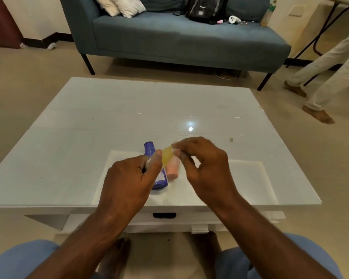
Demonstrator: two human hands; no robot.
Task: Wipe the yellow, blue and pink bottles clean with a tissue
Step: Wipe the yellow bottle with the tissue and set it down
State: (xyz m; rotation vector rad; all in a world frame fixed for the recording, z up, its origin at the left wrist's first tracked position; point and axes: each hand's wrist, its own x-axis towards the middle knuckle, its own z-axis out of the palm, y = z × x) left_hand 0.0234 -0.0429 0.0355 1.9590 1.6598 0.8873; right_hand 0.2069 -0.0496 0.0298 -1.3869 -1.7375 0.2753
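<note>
Left hand (132, 174) curled tight round the lower part of the yellow bottle (167, 158); only the bottle's upper end shows, poking out past the thumb, held up above the counter (69, 125)

Right hand (197, 162) closed in a pinch at that exposed end, fingertips (179, 153) meeting on it. A scrap of white shows at the fingertips, probably the tissue (176, 152), though motion blur keeps me from being sure

Directly under the hands: blue bottle (156, 170) lying on its side, cap end away from the person, partly hidden by the left hand. Pink bottle (173, 168) just beside it on its right, also lying down, seemingly touching. Both rest on a pale mat (240, 178) near the front edge of the counter

Step in hand, as I read it: wiping the yellow one, with blue and pink seemingly not yet started

To do it well:
- left hand should hold firm while the right works the tissue round the neck, then turn the bottle so every face comes under the wipe
- shift the left grip downward or swap ends, else the part covered by the palm goes unwiped
- keep the bottle over the mat, so a slip lands it softly
- set it apart from the other two when finished, so clean and unwiped stay distinct
</note>
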